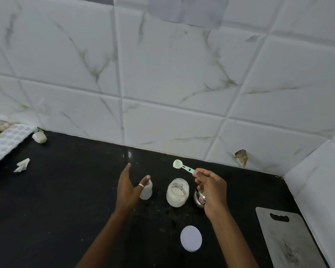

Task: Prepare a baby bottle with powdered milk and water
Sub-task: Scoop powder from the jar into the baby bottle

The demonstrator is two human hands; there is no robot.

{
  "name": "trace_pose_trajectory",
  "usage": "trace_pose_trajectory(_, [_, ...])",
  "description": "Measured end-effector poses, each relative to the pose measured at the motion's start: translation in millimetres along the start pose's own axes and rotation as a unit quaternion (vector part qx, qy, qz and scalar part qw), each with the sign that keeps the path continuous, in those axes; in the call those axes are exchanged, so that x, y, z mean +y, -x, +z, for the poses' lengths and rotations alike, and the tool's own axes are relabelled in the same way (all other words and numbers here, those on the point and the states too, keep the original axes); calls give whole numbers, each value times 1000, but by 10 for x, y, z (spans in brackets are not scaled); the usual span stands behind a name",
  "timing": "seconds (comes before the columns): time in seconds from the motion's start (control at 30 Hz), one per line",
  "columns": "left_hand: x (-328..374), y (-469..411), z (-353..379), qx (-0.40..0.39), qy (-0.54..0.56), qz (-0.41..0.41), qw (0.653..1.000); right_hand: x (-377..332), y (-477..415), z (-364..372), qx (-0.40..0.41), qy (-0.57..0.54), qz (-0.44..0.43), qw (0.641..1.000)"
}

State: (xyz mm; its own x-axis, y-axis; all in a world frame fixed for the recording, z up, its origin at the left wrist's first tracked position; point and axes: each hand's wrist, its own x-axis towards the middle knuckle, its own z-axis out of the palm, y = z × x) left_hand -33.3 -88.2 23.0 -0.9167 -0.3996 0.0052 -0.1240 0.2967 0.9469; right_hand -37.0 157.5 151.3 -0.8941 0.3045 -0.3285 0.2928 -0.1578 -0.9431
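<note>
Pinches the handle of a green scoop in the right hand, raised just above the open powder jar on the black counter. Spreads the left hand loose and empty beside the small bottle, just left of the jar; cannot tell whether touching. Notes a round lid lying flat nearer.

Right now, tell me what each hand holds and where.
The right hand pinches the scoop by its handle end; the left hand holds nothing.

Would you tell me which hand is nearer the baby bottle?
Left. The left hand is at the baby bottle; the right hand, holding the scoop, is past the jar.
</note>
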Motion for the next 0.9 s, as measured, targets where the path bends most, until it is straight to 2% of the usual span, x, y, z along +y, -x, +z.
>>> trace_pose_trajectory(0.4, [-618,107,176,-100,5,-60,993,191,13,-51,29,28,32,999])
trace_pose_trajectory(0.9, [-725,44,282,-104,1,-52,993,377,80,-159,59,56,59,995])
